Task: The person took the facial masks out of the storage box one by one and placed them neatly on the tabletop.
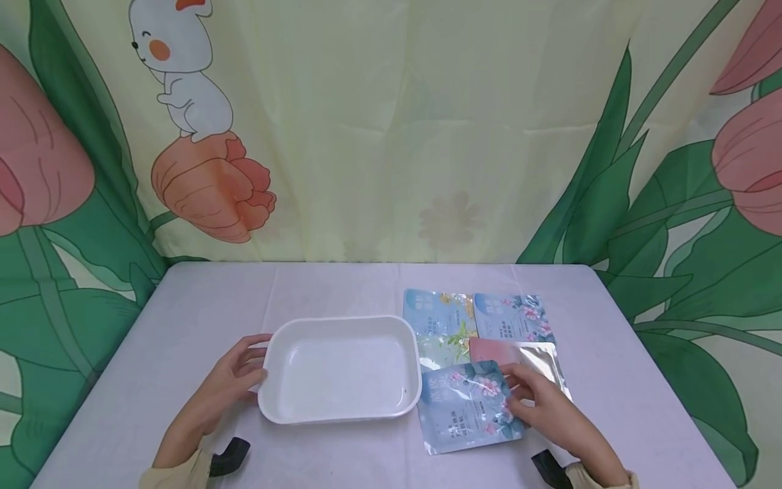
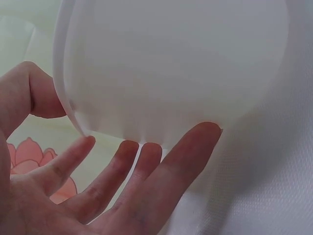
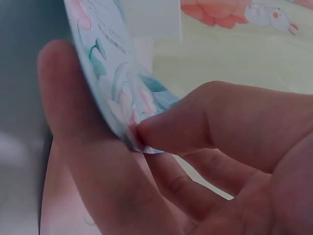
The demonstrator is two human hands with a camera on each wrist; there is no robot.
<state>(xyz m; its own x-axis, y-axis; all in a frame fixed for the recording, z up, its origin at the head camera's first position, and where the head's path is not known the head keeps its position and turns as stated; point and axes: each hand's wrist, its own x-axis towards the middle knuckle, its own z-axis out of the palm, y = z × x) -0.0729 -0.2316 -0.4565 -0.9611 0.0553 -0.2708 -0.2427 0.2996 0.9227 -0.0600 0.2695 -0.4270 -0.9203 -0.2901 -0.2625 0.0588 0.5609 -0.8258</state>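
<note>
A white rectangular tray sits on the table, and my left hand holds its left end. In the left wrist view, several fingertips press the outside wall of the tray, with another digit bent at the rim. On the right, my right hand pinches the right edge of a blue, flower-printed face mask packet. The right wrist view shows the thumb on the printed face of this packet. A pink and silver packet lies partly under the right hand and the held packet.
Behind lie a blue-green packet with yellow flowers and another blue floral packet. A white cloth covers the table. A printed curtain hangs behind its back edge.
</note>
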